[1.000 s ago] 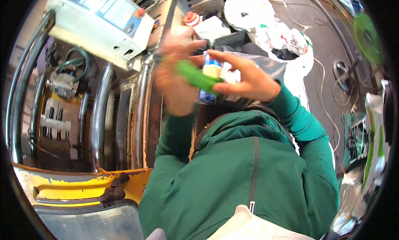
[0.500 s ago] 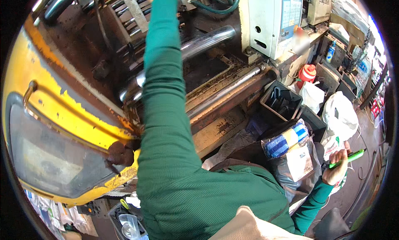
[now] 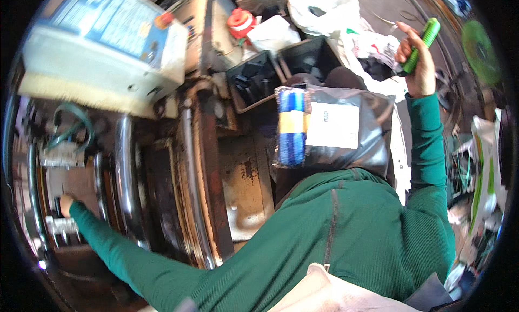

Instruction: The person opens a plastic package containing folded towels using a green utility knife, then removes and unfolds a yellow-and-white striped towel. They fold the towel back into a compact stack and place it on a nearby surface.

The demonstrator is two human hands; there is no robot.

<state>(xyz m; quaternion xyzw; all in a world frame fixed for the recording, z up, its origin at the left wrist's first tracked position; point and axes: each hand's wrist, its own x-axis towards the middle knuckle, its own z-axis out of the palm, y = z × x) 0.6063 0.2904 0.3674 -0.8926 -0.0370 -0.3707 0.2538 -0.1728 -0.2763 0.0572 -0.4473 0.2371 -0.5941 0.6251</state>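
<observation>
My left arm stretches far into a machine with steel bars (image 3: 125,166). At its end, my left hand (image 3: 66,205) is small and blurred, beside a metal block (image 3: 62,225); its fingers cannot be made out, and a small dark thing shows next to them. Raised at the right, my right hand (image 3: 420,69) is closed round a bright green stick-like handle (image 3: 430,34). A dark end of it shows below the fingers; its exact kind is unclear. On my lap lies a grey plastic bag (image 3: 373,128) with a white label and a blue striped cloth roll (image 3: 292,131).
A pale control box (image 3: 108,42) stands at the upper left. Dark bins (image 3: 254,82) sit beyond my knees, near a red-and-white bottle (image 3: 240,23) and a white plastic bag (image 3: 324,9). A rusty machine rail (image 3: 211,177) runs left of my legs. At the far right is a green round shape (image 3: 481,47).
The view has swung to the right, so the machine now lies at the left. My left hand, cut off at the top before, shows inside it. My right hand is higher, still holding the green handle.
</observation>
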